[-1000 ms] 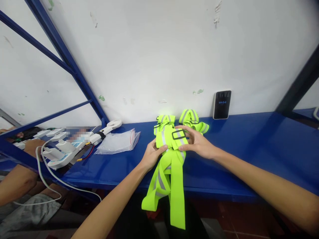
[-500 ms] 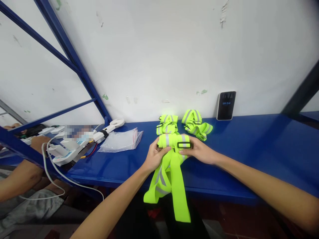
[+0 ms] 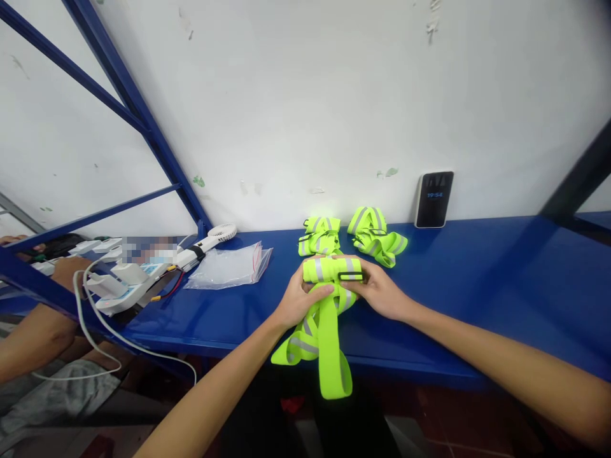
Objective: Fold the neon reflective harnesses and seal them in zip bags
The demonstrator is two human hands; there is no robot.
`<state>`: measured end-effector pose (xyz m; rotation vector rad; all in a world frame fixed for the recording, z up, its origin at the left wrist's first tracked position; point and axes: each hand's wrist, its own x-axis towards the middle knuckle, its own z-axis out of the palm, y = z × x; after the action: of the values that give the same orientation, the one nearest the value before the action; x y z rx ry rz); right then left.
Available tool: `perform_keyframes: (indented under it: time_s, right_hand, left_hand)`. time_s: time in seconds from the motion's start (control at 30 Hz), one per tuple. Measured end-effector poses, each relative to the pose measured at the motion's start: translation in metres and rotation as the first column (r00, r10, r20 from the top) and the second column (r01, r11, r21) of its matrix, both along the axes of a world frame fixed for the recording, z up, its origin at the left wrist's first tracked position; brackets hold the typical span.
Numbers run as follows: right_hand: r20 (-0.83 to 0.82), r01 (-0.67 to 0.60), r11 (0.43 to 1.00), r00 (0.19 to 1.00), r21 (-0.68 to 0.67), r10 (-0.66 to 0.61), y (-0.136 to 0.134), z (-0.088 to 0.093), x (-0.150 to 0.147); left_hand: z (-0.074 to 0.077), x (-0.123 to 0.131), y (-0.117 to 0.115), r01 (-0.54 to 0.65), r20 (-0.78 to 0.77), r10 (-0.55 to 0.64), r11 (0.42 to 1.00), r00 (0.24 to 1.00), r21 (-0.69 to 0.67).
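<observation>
The strap roll (image 3: pixel 323 270) is located over the front half of the tabletop (image 3: pixel 477 280), btwn L hand (image 3: pixel 296 301) and R hand (image 3: pixel 384 294); whether any wt. is borne by the tabletop cannot be told.

Key relation: the roll's long axis is set crosswise, approx. horiz., L to R. The loose tail (image 3: pixel 329 343) is hung approx. perp. to that axis, from below the roll toward the wearer, and its end is curled up past the tabletop's front edge. A second loose loop (image 3: pixel 286 353) is spread to the L of the tail.

L grip: closed on the roll's L end, w/ thumb laid in front, across the strap just above the tail; fingers mostly hidden. R grip: closed on the R end, w/ thumb below the buckle (image 3: pixel 351 280) and fingers behind. No gap is seen btwn either grip and the roll. The tail is placed nearer L thumb; the buckle, nearer R hand.

Directly behind the roll, L bundle (image 3: pixel 321 236) is set; R bundle (image 3: pixel 375 232) is set behind R hand.
</observation>
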<state>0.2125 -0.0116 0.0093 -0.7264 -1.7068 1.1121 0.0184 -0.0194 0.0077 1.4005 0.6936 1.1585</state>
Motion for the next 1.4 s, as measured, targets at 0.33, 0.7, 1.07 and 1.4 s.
perform_keyframes:
  time_s: [0.33,0.7,1.07,1.4]
  right_hand:
    - [-0.109,-0.196,0.963,0.978,-0.187,0.178,-0.004,0.007,0.0]
    - [-0.146,-0.261,0.91,0.963,-0.324,0.224,-0.005,0.022,0.012]
    - [-0.445,-0.303,0.752,0.896,-0.585,0.015,-0.008,0.02,0.0]
    - [-0.218,-0.205,0.918,0.966,-0.34,0.135,-0.013,0.025,0.003]
  left_hand:
    - [0.0,-0.005,0.009,-0.134,-0.065,0.133,0.991,0.989,-0.026]
    - [0.007,-0.011,0.001,0.018,0.013,-0.02,0.993,1.0,0.113]
    - [0.014,-0.008,-0.009,0.081,-0.176,-0.032,0.956,0.984,0.28]
    - [0.009,-0.008,-0.016,0.03,-0.181,0.02,0.963,0.983,0.267]
